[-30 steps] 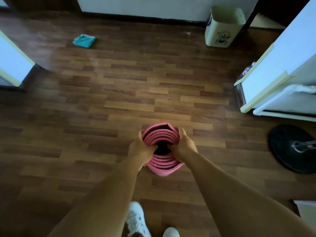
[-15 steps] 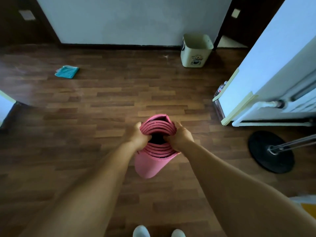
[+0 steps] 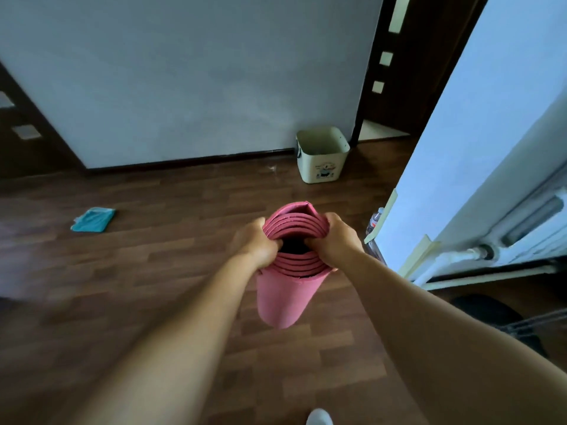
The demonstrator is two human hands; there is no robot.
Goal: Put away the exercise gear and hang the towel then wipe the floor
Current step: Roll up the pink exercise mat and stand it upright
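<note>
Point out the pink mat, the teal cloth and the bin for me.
pink mat [image 3: 283, 297]: head view, outer side of the roll below the hands.
teal cloth [image 3: 93, 220]: head view, middle of the cloth on the floor.
bin [image 3: 322, 167]: head view, front wall.

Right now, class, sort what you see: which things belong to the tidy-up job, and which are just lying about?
Belongs to the job:
- rolled pink mat, gripped at its top by the left hand and right hand
- teal cloth on the floor

Just lying about:
- cream bin by the wall
- plastic bottle
</note>
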